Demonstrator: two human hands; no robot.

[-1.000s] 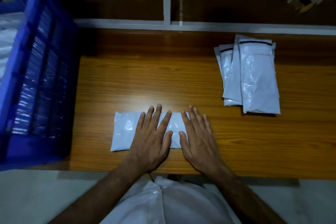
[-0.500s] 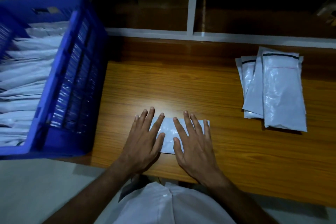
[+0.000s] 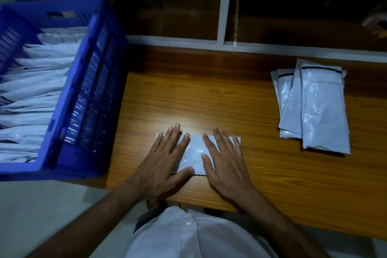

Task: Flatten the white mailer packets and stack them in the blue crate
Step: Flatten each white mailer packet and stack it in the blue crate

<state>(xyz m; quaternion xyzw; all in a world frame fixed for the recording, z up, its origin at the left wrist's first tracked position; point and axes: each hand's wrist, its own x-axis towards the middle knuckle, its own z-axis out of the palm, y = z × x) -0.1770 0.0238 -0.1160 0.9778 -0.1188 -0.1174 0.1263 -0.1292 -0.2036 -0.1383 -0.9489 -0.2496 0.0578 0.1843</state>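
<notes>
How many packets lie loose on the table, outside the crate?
4 visible: one packet under both hands, three in the pile at right. More may hide beneath it.

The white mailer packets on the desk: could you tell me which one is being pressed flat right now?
The lone packet at the desk's near edge, under the left hand and right hand. The pile of packets at far right lies untouched.
</notes>
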